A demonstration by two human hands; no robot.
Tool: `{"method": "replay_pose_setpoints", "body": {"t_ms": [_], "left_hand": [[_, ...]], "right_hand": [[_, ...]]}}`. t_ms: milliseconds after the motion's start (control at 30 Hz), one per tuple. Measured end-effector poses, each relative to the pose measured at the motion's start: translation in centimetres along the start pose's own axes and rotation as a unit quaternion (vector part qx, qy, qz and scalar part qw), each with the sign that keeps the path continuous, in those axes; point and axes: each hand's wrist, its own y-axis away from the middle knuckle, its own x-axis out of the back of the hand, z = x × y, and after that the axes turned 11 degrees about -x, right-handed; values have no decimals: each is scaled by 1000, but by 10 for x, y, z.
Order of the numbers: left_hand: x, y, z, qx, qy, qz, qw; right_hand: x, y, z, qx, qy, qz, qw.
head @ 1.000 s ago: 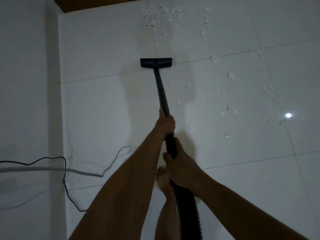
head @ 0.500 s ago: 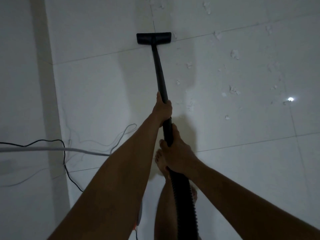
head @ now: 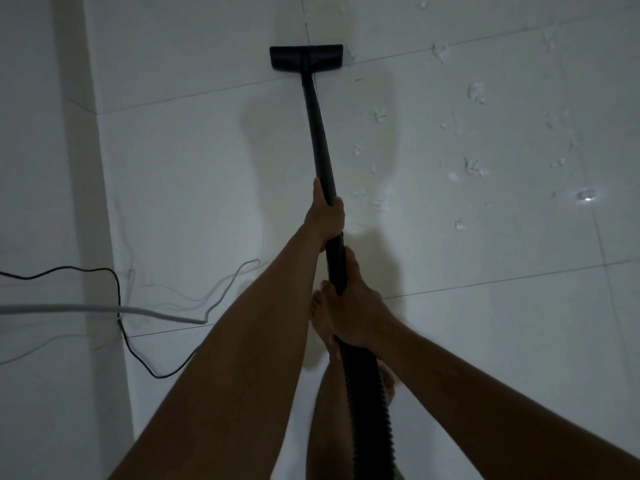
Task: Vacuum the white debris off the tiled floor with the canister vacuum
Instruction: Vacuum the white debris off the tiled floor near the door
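Both forearms are bare as far as the view shows: the left forearm point(head: 242, 358) lies left of the vacuum wand point(head: 320, 133), the right forearm point(head: 485, 393) right of it. The left hand point(head: 325, 216) and right hand point(head: 356, 310) wear nothing. Just left of the wand's lower end are a bare leg point(head: 329, 417) and a bare foot point(head: 320, 317). What may be toes point(head: 388, 379) show dimly to its right.

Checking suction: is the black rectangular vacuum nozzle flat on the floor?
Apparently flat: black rectangular nozzle rests on the white tiles; no gap shows.
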Motion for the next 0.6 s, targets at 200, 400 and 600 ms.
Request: {"method": "replay_pose_setpoints", "body": {"t_ms": [200,400,600], "left_hand": [[1,-5,2,1,6,-5,1000],[13,-32,14,-1,-6,-9,1000],[31,-74,30,-3,-12,-2,1000]], "right_hand": [[5,-1,-3,-10,24,-8,1000],[12,-19,-29,-15,9,-8,1000],[18,-48,-64,-18,7,-2,1000]]}}
